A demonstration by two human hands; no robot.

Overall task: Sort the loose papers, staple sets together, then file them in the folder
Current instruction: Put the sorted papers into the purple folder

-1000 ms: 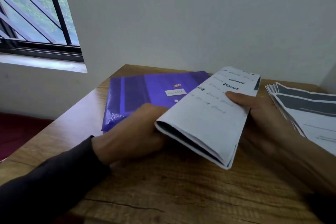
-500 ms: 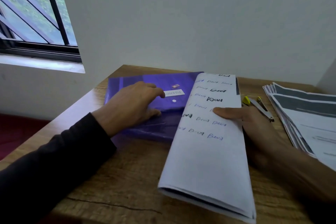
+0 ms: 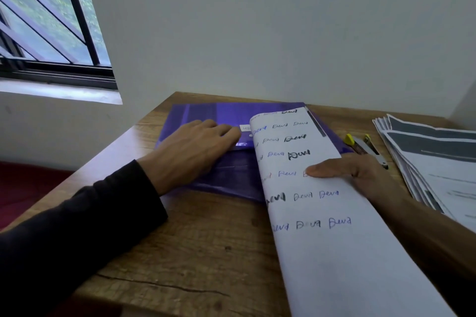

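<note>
Hands split the work: the left hand [image 3: 195, 152] lies flat on the purple folder [image 3: 224, 175] at its snap flap, the right hand [image 3: 360, 175] grips the folded paper set [image 3: 322, 213]. Lifting the flap fully first should let the set slide in uncreased.

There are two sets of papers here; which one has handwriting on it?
The folded paper set held in the right hand bears handwritten words. The fanned stack at the table's right edge shows only printed dark bands.

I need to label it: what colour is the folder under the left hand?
Purple, translucent plastic folder, seen in the head view.
</note>
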